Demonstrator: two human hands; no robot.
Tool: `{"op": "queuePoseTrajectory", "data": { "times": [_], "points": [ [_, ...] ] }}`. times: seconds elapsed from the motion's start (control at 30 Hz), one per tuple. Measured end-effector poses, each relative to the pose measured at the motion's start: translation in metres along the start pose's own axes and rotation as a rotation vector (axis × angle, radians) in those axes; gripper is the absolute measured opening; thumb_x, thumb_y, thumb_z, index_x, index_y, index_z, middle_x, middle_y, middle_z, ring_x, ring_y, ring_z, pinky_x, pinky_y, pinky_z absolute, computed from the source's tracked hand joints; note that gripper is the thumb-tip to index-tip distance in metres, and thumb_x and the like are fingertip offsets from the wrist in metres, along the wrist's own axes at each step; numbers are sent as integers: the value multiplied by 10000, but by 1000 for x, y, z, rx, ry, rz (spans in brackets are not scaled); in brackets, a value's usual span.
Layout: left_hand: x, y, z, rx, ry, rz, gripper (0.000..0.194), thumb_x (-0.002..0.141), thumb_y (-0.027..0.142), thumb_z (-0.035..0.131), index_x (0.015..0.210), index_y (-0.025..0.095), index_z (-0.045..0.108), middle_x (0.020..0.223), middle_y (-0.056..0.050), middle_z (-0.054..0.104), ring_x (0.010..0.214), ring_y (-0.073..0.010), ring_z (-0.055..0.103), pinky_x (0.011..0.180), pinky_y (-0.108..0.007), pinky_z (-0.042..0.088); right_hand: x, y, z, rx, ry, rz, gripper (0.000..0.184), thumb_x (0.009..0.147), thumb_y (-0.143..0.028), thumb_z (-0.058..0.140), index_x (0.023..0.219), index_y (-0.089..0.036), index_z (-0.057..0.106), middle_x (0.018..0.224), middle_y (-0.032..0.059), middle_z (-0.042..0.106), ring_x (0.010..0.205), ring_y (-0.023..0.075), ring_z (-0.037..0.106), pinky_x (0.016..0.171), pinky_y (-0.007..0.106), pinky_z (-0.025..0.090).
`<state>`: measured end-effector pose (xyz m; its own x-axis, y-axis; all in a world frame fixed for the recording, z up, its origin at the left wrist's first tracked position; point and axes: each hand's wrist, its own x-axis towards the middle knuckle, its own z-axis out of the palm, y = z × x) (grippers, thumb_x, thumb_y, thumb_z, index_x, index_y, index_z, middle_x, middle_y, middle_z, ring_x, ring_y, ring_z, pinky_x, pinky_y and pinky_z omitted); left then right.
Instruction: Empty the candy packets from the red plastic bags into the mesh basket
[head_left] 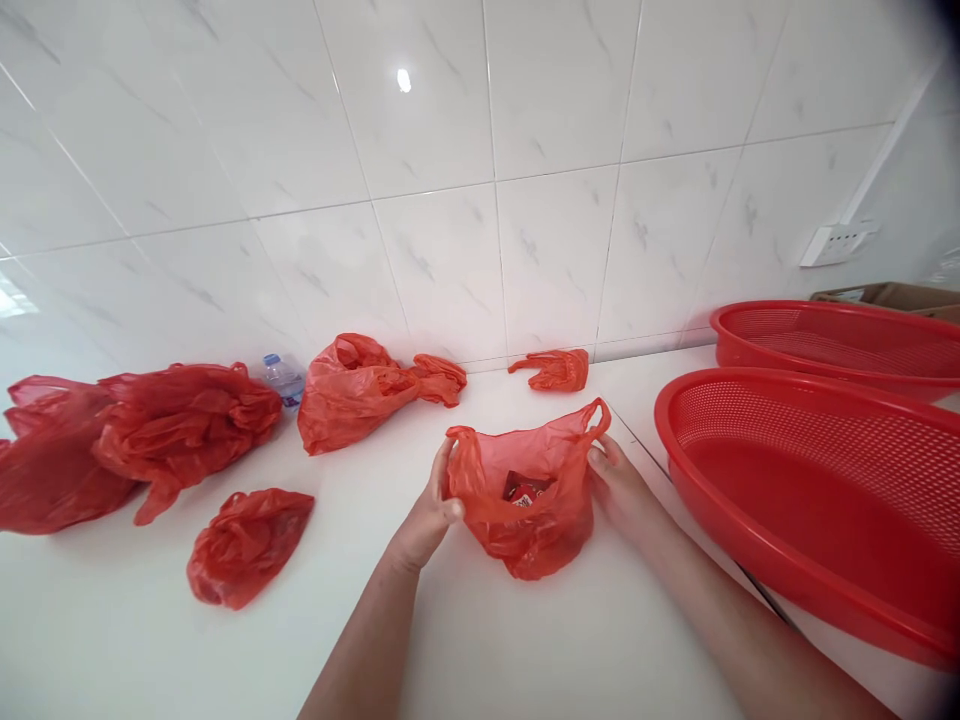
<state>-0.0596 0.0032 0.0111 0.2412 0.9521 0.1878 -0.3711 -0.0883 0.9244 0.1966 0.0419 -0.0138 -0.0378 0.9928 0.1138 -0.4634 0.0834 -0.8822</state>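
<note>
On the white desk (570, 650) the open red bag (517, 540) stands upright between the two hands, its mouth spread toward the wearer. The left hand (431, 510) cups its left side, thumb and fingers apart; the right hand (619, 480) touches the other side beside the raised handle loop (600, 415), and whether its fingertips pinch the plastic I cannot tell. Holding the mouth well seems to call for even, gentle outward tension from both sides, with the base resting on the desk so the thin film neither tears nor tips its contents. Counted from the largest down: one desk; two red baskets, a near one (810, 500) and a far one (847, 345); one partly hidden box (892, 297); one bag heap (187, 420), its number unclear; one bulky bag (352, 400) by the wall; the one open bag; one crumpled bag (247, 550); one small bag (559, 370); one bottle (283, 378); one socket plate (838, 244); and at least one packet (525, 492) inside the open bag.
</note>
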Motion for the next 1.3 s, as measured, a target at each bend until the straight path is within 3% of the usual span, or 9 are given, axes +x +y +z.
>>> {"op": "queuePoseTrajectory", "data": {
  "times": [0.1,0.23,0.47,0.6,0.83,0.93,1.0,1.17,1.3],
  "points": [
    [1,-3,7,136,22,-83,957,561,247,823,1386,301,341,1313,-112,492,1149,-310,521,942,-433,442,-7,-7,6,47,-173,109,585,650,-459,742,1152,-228,548,1054,98,660,943,257,631,800,388,500],
    [5,-13,11,53,138,-109,431,719,283,708,1130,213,596,981,-62,656,872,-218,636,815,-353,503,-15,-14,3,36,-202,290,323,662,-368,743,926,-208,646,823,34,686,744,186,643,718,314,503],
    [9,-4,-2,-387,390,31,179,722,230,690,896,217,650,894,-3,675,823,-147,633,788,-255,518,-18,-31,0,196,-124,97,317,737,-456,640,990,-265,631,1054,40,647,923,227,609,775,368,497],
    [9,2,-1,-429,364,72,157,733,220,680,886,223,642,922,2,674,841,-139,628,766,-235,516,-20,-38,5,250,-75,86,176,756,-421,629,824,-261,601,739,0,597,714,166,570,668,313,486],
    [8,-9,18,-456,238,21,148,766,206,662,900,199,599,948,-1,650,837,-127,620,744,-230,491,-36,-40,29,279,-418,395,424,831,-372,486,465,-191,374,444,-38,256,416,78,247,424,233,258],
    [7,-15,27,-442,235,-31,139,766,213,665,872,195,577,881,9,646,757,-111,617,695,-216,478,-42,-34,37,224,-438,401,314,828,-328,486,552,-180,506,433,-49,264,406,68,219,419,225,220],
    [6,-18,33,-426,223,-64,148,768,223,665,868,194,560,811,21,633,682,-93,602,655,-203,464,-45,-31,39,157,-461,396,121,793,-297,556,791,-192,615,460,-62,339,419,60,244,437,210,240],
    [6,-22,45,-349,114,-128,146,794,261,633,848,188,518,714,31,589,556,-74,544,560,-200,430,-49,-33,47,-36,-514,387,710,685,-240,709,1317,-292,389,665,-55,562,529,75,454,533,204,365],
    [5,-21,54,-205,77,-151,156,806,270,618,818,176,494,708,23,575,534,-65,511,517,-194,404,-52,-35,57,-73,-535,368,741,659,-223,734,1308,-296,383,805,-32,622,705,125,573,683,270,448]
  ]
}}
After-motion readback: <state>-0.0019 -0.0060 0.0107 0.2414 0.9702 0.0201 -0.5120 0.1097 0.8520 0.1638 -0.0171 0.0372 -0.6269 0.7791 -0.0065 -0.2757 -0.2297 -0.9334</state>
